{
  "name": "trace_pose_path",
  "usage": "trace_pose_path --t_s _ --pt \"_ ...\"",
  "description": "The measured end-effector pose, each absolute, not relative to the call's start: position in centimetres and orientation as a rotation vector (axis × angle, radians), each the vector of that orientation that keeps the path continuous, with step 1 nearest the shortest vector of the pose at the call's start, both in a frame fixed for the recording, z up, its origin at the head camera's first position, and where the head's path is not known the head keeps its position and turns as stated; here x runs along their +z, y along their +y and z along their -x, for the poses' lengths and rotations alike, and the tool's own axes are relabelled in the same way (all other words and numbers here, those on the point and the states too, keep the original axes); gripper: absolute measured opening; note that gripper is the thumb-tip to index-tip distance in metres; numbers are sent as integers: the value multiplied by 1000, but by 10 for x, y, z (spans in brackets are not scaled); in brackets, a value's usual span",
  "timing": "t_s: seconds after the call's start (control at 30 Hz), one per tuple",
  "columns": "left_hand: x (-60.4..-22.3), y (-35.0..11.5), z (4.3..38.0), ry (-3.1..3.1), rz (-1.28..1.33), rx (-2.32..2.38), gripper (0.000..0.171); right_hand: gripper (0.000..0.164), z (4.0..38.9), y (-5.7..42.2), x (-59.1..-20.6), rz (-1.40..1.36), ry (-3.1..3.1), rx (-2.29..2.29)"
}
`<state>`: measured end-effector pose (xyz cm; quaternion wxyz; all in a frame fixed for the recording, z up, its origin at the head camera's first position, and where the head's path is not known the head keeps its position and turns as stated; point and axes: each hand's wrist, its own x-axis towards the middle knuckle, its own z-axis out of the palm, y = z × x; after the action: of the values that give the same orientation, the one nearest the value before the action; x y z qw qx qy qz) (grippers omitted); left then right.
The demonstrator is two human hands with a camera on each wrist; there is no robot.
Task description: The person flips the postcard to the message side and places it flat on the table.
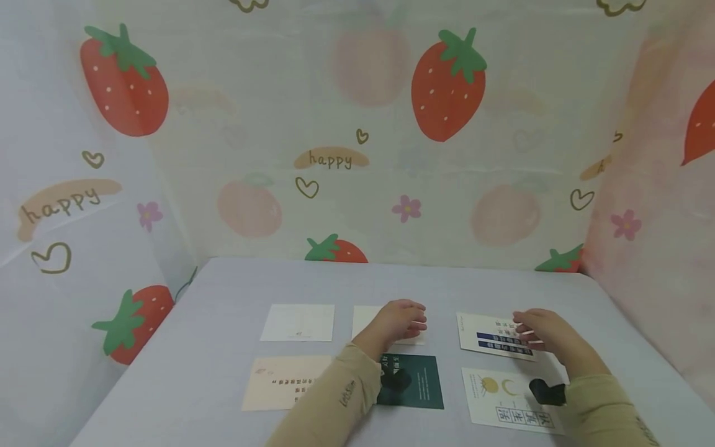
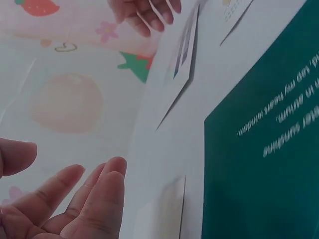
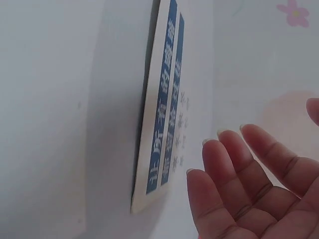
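Observation:
My left hand (image 1: pixel 395 323) hovers over the back middle card (image 1: pixel 365 316), a pale one that it partly covers. Its fingers (image 2: pixel 107 199) are loosely bent with nothing between them in the left wrist view. Below its wrist lies a dark green card (image 1: pixel 416 382) with white print. My right hand (image 1: pixel 544 332) is over the right end of a white card with blue bands (image 1: pixel 491 338). In the right wrist view its relaxed fingers (image 3: pixel 219 174) hold nothing beside that card. Nearer me, under the right wrist, lies a white card with a sun and moon (image 1: pixel 491 397).
A blank-looking white card (image 1: pixel 298 323) lies at the back left of the white table (image 1: pixel 184 372). In front of it is a cream card (image 1: pixel 279 382) with dark print, partly behind the left sleeve (image 1: pixel 335 403). Strawberry-printed cloth (image 1: pixel 391 186) encloses the back and sides.

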<state>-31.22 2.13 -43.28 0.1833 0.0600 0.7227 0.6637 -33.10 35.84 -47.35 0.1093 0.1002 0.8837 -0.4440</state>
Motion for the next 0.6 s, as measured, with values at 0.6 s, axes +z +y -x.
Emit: trace_pose_path --t_s 0.6 --pt "-442 56 306 2025 -148 1836 28 59 289 343 -419 -465 2478 -1362"
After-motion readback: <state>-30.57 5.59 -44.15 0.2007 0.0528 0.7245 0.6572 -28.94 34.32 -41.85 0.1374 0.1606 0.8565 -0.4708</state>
